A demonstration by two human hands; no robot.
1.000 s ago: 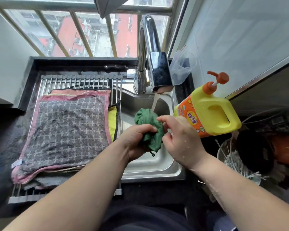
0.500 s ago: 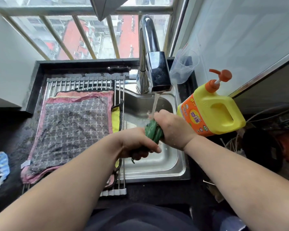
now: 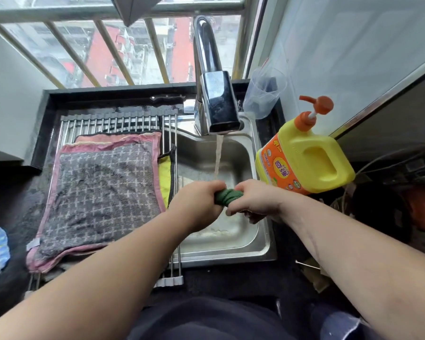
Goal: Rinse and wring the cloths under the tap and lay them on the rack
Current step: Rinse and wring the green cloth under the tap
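Both sets of fingers are curled tight. The left hand (image 3: 196, 204) grips one end of a green cloth (image 3: 228, 196) and the right hand (image 3: 255, 200) grips the other. The two fists sit close together, and only a short, rope-like twisted stretch of cloth shows between them. The rest of the cloth is hidden inside the palms.

The cloth is held in the air directly below the tap (image 3: 216, 101) and above the steel sink (image 3: 265, 241). The water stream (image 3: 218, 155) from the tap comes down at the gap between the fists. I cannot tell whether it strikes the cloth or passes just behind it.

The cloth looks soft and limp, light even when soaked, and not at all fragile, so it should stand a hard twist. Wet fabric can slip through wet palms, so full-fist holds near each end, as here, seem the right place to grip. For laying it out it would need shaking open and holding by two corners.

Left of the tap, the roll-up rack (image 3: 113, 121) already carries a grey cross-patterned cloth (image 3: 98, 192) on top of a pile, with a yellow cloth (image 3: 164, 177) at its tap-side edge. Right of the tap stand a clear plastic cup (image 3: 265, 94) and a yellow detergent bottle (image 3: 304, 163).
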